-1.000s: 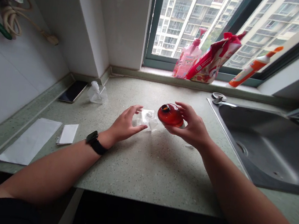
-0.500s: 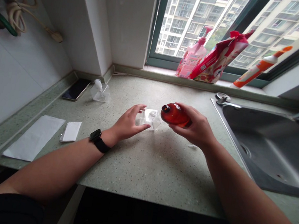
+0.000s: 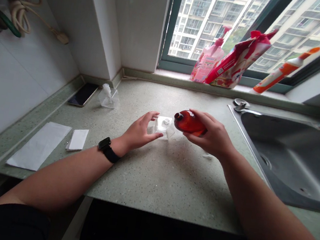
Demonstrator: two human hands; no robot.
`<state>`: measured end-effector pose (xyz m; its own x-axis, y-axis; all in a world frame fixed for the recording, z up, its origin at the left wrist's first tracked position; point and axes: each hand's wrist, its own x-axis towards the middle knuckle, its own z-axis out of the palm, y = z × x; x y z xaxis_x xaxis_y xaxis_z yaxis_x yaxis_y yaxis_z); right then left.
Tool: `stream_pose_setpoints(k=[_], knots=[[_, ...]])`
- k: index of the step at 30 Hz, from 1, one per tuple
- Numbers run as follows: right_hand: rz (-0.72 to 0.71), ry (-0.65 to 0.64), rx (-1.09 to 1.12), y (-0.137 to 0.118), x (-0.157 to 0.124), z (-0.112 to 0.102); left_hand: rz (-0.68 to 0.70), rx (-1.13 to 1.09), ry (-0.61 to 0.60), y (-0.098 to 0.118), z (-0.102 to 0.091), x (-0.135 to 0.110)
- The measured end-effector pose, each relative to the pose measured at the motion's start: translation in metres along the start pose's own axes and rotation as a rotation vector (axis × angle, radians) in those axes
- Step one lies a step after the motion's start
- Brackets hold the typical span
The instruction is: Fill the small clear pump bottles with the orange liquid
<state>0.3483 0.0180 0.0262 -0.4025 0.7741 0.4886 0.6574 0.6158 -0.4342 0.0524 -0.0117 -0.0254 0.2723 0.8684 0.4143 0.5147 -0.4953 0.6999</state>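
Observation:
Near the middle of the counter stands a small clear square bottle (image 3: 163, 125) with a round open neck on top. My left hand (image 3: 142, 131) curls about its left side, thumb in front and fingers behind. My right hand (image 3: 210, 135) grips an amber-red bottle (image 3: 191, 123) by its body. That bottle is tipped over to the left, its dark open mouth just to the right of the clear bottle and a little above it. I cannot make out any liquid running between them. A small whitish piece (image 3: 207, 155) lies under my right wrist.
A clear square container with a white pump (image 3: 108, 95) stands at the back left, beside a phone (image 3: 83, 94). White papers (image 3: 39, 144) lie at left. The steel sink (image 3: 286, 153) is on the right. A pink pump bottle (image 3: 207, 63) stands on the windowsill.
The view has shifted slightly. Both hands keep their hold, and the amber-red bottle stays tipped beside the clear bottle with hardly any movement.

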Motion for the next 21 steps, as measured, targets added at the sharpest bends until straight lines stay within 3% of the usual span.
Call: stream_pose_setpoints(k=[21], knots=[[0.003, -0.021, -0.035, 0.0023, 0.0013, 0.004, -0.01, -0.032, -0.019, -0.0015, 0.0005, 0.0009]])
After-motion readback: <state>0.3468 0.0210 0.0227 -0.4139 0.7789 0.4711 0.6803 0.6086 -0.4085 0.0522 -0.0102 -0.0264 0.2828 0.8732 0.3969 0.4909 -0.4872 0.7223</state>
